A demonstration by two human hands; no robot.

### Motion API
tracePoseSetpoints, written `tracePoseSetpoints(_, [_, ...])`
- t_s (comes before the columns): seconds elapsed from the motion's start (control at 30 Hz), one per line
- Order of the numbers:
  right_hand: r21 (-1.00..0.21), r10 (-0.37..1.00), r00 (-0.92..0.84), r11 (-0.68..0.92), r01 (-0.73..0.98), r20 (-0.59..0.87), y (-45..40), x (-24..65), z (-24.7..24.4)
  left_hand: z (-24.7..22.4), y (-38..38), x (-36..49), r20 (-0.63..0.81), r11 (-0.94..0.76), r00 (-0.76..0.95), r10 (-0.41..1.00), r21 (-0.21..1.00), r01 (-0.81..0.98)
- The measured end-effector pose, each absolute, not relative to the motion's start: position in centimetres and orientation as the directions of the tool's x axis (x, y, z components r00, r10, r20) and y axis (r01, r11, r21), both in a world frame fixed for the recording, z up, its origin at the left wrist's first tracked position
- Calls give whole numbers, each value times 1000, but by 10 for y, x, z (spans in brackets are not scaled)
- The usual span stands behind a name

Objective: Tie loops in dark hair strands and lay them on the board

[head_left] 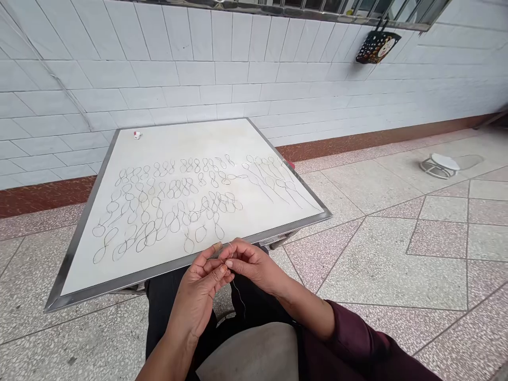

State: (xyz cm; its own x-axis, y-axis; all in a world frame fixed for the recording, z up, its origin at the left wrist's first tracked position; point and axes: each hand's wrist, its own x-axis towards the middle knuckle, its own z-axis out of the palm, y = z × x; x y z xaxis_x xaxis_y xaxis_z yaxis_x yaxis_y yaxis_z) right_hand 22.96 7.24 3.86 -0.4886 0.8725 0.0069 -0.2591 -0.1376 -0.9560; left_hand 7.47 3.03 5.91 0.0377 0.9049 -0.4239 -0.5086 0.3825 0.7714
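Note:
My left hand [204,288] and my right hand [249,264] meet in front of the table's near edge, fingertips together. Both pinch a thin wire [239,293], whose loose tail hangs below between my legs. A small loop of it rises above the fingertips. Whether it is metal or thread I cannot tell for certain. On the white table [190,140] lie rows of thin wire loops [180,188], many twisted into figure-eights. Toward the right side, several wires with one loop and a long straight tail [273,177] lie fanned out.
A small white and red object [137,135] sits at the table's far left corner. A low round stool [440,165] stands on the tiled floor to the right. A dark patterned bag [378,46] hangs from the window bars. The white tiled wall runs behind the table.

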Motion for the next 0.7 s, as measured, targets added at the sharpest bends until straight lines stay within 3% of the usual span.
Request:
tracePoseSetpoints(0.3, [-982, 902, -432, -85, -170, -4, 68, 225, 40, 56, 25, 73, -385, 336, 22, 923, 775, -535])
tracePoseSetpoints(0.5, [-930, 818, -569, -274, -244, -92, 74, 229, 46, 57, 24, 70, -396, 363, 36, 917, 795, -485])
tracePoseSetpoints(0.7, [-948, 821, -565, -241, -209, -84, 77, 230, 53, 54, 25, 73, -401, 371, 34, 915, 806, -462])
